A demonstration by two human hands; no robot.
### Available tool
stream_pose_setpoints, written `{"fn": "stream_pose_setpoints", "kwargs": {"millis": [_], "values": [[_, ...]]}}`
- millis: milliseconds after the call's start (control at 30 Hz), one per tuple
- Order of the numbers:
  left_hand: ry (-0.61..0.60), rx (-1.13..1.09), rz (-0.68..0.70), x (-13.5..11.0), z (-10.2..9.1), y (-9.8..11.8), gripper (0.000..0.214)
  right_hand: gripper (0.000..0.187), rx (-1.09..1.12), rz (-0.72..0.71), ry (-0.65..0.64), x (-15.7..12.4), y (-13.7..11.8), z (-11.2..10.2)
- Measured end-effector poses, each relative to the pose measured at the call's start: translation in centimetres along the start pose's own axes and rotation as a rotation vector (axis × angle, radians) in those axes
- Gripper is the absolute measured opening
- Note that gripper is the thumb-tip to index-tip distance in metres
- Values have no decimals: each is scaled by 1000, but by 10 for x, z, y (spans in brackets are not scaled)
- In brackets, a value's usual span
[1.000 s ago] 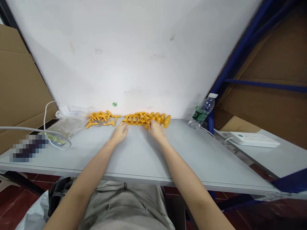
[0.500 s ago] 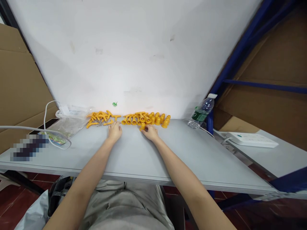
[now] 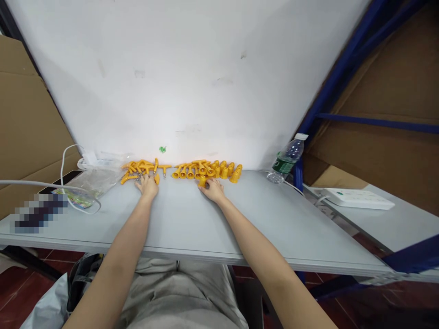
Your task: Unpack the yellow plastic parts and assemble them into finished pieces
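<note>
Two groups of yellow plastic parts lie along the back of the grey table (image 3: 192, 228). On the left are several T-shaped pieces with small metal chains (image 3: 137, 167). On the right are several cone-shaped caps (image 3: 212, 170). My left hand (image 3: 148, 186) is at the T-shaped pieces, its fingers closed on one of them (image 3: 156, 177). Just in front of the cap row, my right hand (image 3: 213, 188) pinches a single yellow cap (image 3: 202, 181).
A clear plastic bag (image 3: 92, 179) and a white cable (image 3: 65, 160) lie at the left. A water bottle (image 3: 287, 158) stands at the right by a blue rack post (image 3: 329, 91). A white power strip (image 3: 356, 198) rests on the neighbouring table. Cardboard stands on both sides.
My left hand slid left from the cap row to the T-shaped pieces and closed on one. My right hand drew one cap out of the row and holds it.
</note>
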State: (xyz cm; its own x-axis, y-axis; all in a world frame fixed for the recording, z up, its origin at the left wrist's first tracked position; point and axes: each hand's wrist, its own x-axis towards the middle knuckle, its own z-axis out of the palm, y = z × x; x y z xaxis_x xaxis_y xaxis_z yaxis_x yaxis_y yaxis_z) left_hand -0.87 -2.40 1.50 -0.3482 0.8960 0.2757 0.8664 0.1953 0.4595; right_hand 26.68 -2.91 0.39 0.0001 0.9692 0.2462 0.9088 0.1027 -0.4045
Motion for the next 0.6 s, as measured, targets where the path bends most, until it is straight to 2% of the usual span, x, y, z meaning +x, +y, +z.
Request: {"fn": "stream_pose_setpoints", "kwargs": {"millis": [167,300,467,600], "values": [[26,6,-30,-2,-3,2,27,30,7,23,-20,-2,-3,-4],[101,-81,-63,-4,-11,7,30,30,13,31,-36,-4,-6,-8],[287,-303,-149,-3,-25,14,27,26,47,19,-20,-4,-7,-9],[418,-611,-116,0,-29,19,23,24,135,32,11,-3,-6,-8]]}}
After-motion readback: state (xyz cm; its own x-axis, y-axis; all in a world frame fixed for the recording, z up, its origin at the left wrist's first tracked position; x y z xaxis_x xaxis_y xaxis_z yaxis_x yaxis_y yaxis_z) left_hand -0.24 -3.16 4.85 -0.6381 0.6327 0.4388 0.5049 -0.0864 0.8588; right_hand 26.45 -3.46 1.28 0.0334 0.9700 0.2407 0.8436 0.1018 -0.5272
